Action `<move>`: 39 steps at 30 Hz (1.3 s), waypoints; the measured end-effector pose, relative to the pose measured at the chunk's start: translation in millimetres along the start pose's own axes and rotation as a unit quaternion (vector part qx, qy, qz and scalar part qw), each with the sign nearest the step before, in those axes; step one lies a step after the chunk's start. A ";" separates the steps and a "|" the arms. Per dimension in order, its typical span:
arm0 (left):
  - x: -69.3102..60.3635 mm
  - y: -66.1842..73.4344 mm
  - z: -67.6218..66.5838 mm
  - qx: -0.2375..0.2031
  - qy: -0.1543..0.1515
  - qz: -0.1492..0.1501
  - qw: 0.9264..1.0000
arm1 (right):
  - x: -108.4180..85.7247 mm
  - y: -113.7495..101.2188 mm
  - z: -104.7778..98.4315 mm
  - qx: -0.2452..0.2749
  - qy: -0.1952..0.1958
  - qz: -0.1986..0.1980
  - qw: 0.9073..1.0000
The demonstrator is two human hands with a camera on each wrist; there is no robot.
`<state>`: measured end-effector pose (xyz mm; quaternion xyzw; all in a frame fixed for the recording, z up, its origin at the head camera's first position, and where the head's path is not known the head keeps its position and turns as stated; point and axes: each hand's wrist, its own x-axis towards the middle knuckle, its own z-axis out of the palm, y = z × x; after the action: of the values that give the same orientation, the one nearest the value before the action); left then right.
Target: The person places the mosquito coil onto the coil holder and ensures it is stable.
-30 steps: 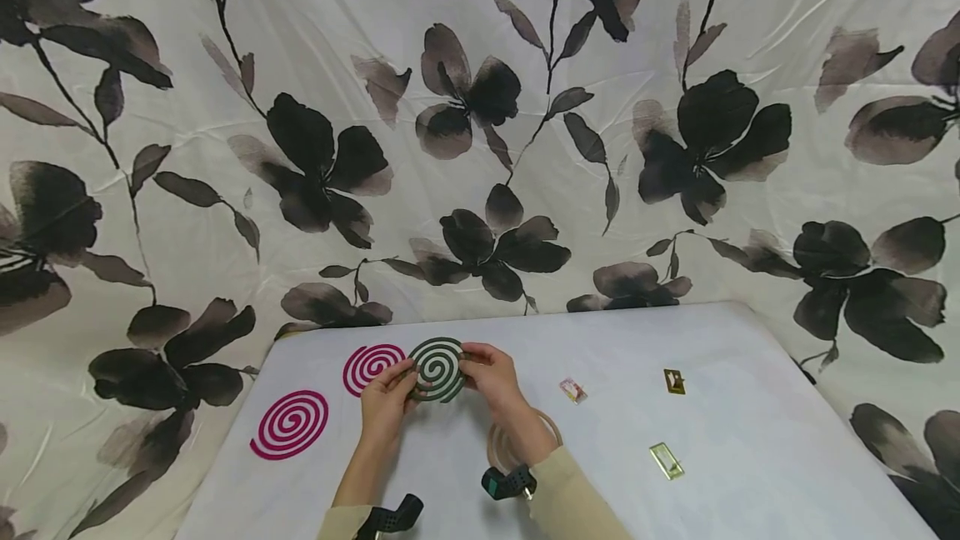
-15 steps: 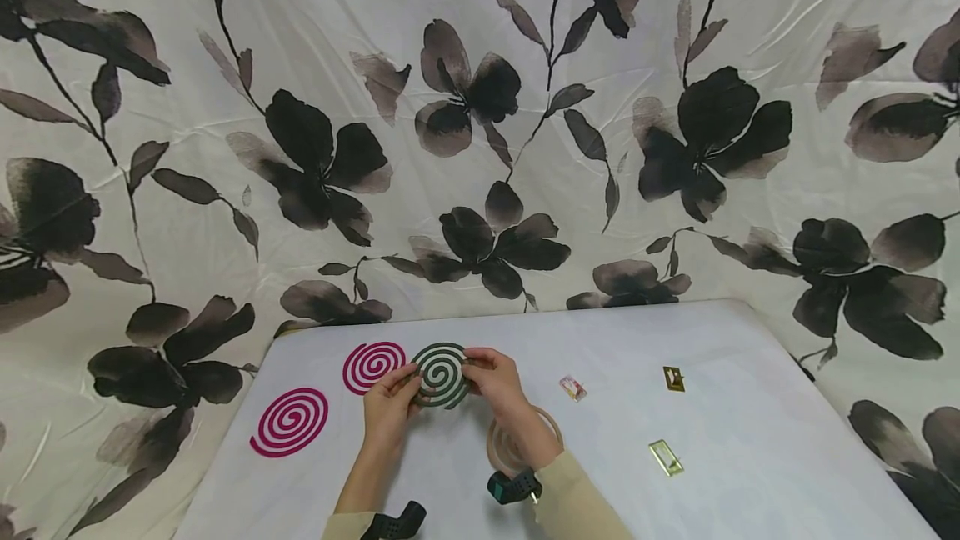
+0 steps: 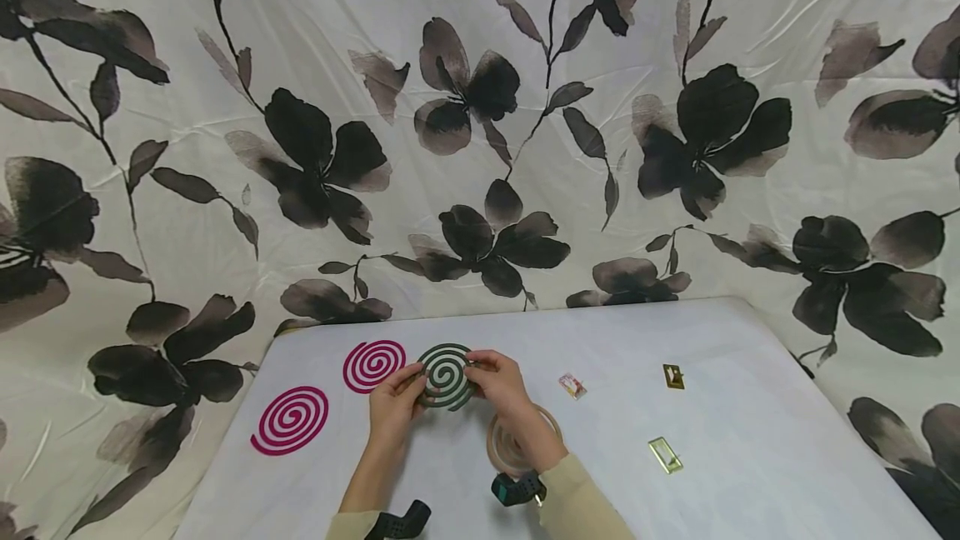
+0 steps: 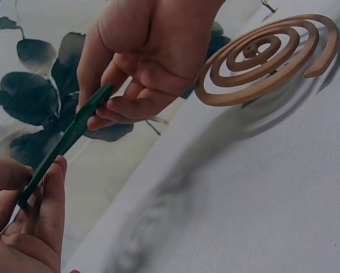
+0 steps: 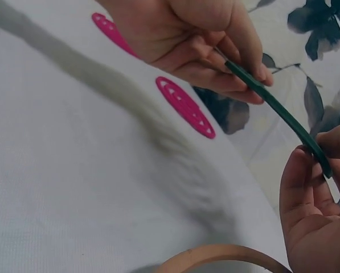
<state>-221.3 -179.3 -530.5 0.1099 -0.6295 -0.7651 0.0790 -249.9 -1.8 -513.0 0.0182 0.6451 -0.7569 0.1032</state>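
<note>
A dark green mosquito coil [image 3: 446,375] is held up above the table between both hands, its spiral face towards the head camera. My left hand [image 3: 393,407] pinches its left rim between thumb and fingers. On the opposite rim, my right hand [image 3: 507,394] has the same kind of pinch. Both wrist views show the green coil [image 4: 67,139] edge-on, tilted and apart from the tabletop. Below my right wrist is a brown mosquito coil [image 4: 315,72], raised off the cloth; what bears it is mostly hidden. The right forearm covers part of it in the head view.
Two pink mosquito coils lie on the left: a nearer one [image 3: 291,421] and a farther one [image 3: 374,366]. Towards the right are a small pink-and-gold piece [image 3: 572,387] and two gold metal plates, one farther [image 3: 678,384], one nearer [image 3: 655,447]. A floral cloth [image 3: 480,107] hangs behind the white table [image 3: 750,440].
Both hands have shifted slightly right and a little down with the green coil between them. Their pinch on it stays the same. The other things have not moved on the table.
</note>
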 end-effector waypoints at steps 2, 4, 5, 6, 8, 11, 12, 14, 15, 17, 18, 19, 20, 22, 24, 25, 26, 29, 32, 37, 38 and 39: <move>0.5 -0.6 0.8 -0.001 -0.002 0.001 1.000 | -2.0 -1.7 -1.3 0.002 -0.005 0.000 1.000; 0.9 -1.4 1.4 -0.002 -0.003 0.005 1.000 | -5.4 -6.3 -2.3 0.001 -0.009 0.001 1.000; 1.2 -1.5 1.9 -0.002 -0.002 0.006 1.000 | -8.4 -9.9 -2.4 0.002 -0.010 0.001 1.000; 1.4 -1.9 2.3 -0.001 -0.001 0.006 1.000 | -11.3 -13.7 -2.4 0.000 -0.011 0.000 1.000; 1.5 -2.5 3.5 -0.002 -0.002 0.005 1.000 | -17.7 -21.7 -2.3 -0.004 -0.012 -0.002 1.000; 1.0 -3.7 6.0 -0.008 -0.002 -0.001 1.000 | -26.5 -30.3 -2.0 -0.007 -0.011 -0.009 1.000; 0.6 -4.2 6.7 -0.007 -0.003 -0.002 1.000 | -27.8 -31.0 -2.4 -0.009 -0.011 -0.010 1.000; -0.1 -4.7 7.9 -0.009 -0.006 -0.003 1.000 | -29.2 -31.2 -3.0 -0.009 -0.009 -0.011 1.000; -0.2 -5.0 8.4 -0.010 -0.006 -0.004 1.000 | -29.6 -30.8 -3.5 -0.010 -0.007 -0.009 1.000; -0.2 -5.3 9.6 -0.006 -0.006 -0.002 1.000 | -30.0 -30.3 -4.3 -0.010 -0.003 -0.008 1.000; 0.0 -5.4 10.3 -0.006 -0.006 -0.001 1.000 | -30.1 -30.4 -4.5 -0.011 -0.001 -0.006 1.000; 0.5 -5.6 10.9 -0.005 -0.005 -0.001 1.000 | -29.8 -30.6 -4.9 -0.011 0.001 -0.005 1.000; 0.8 -5.7 11.6 -0.004 -0.003 0.000 1.000 | -29.8 -30.5 -5.2 -0.013 0.002 -0.004 1.000; 1.3 -6.0 12.7 0.004 0.001 0.001 1.000 | -27.4 -28.6 -6.2 -0.016 0.004 -0.003 1.000; 1.5 -6.1 13.3 0.005 0.004 -0.001 1.000 | -22.0 -23.0 -7.7 -0.018 0.004 -0.002 1.000; 1.6 -6.3 13.6 0.004 0.003 0.000 1.000 | -18.6 -19.4 -8.8 -0.018 0.003 -0.001 1.000; 1.7 -6.5 13.8 0.004 0.001 0.001 1.000 | -15.4 -15.5 -9.7 -0.018 0.004 -0.001 1.000; 1.7 -7.0 14.3 -0.002 -0.005 0.003 1.000 | -7.4 -4.5 -12.2 -0.014 0.006 -0.002 1.000; 1.4 -6.7 14.9 -0.006 -0.009 0.003 1.000 | -4.5 0.8 -13.8 -0.013 0.010 -0.005 1.000; 0.5 -5.5 16.9 0.009 -0.010 -0.006 1.000 | -5.5 2.4 -15.3 -0.022 0.021 -0.001 1.000; 0.5 -5.5 17.4 0.013 -0.011 -0.008 1.000 | -5.9 2.6 -15.5 -0.025 0.023 -0.003 0.999; 0.5 -5.6 17.9 0.016 -0.011 -0.009 1.000 | -6.2 2.5 -15.7 -0.025 0.025 -0.002 0.999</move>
<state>-226.5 -161.4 -532.8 0.1084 -0.6413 -0.7569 0.0631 -245.1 14.0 -517.0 0.0333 0.6663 -0.7400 0.0864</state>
